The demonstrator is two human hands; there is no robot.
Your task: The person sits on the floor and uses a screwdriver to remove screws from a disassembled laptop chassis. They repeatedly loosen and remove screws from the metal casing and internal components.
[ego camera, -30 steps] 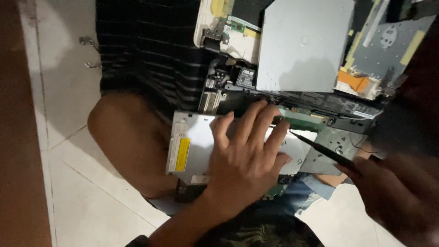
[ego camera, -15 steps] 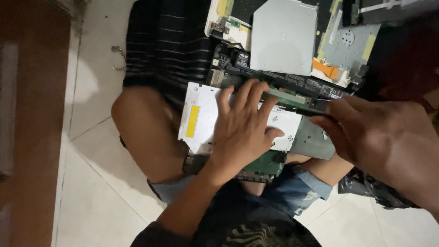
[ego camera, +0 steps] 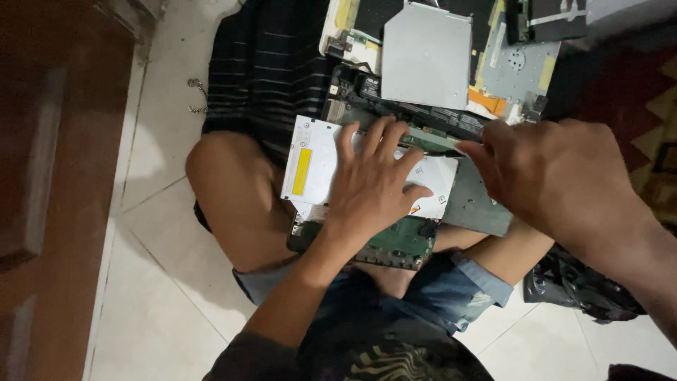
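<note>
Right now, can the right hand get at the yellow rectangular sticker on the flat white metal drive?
Probably yes. The yellow rectangular sticker lies uncovered at the far end of the flat white metal drive; the left hand presses only the drive's middle, though the right hand must cross over it.

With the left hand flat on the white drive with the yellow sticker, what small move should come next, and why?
Probably keep the left hand pressing the flat white metal drive with the yellow sticker steady, because the right hand has its fingertips at the drive's far edge beside the green circuit board strip. Whether it holds a tool is hidden.
</note>
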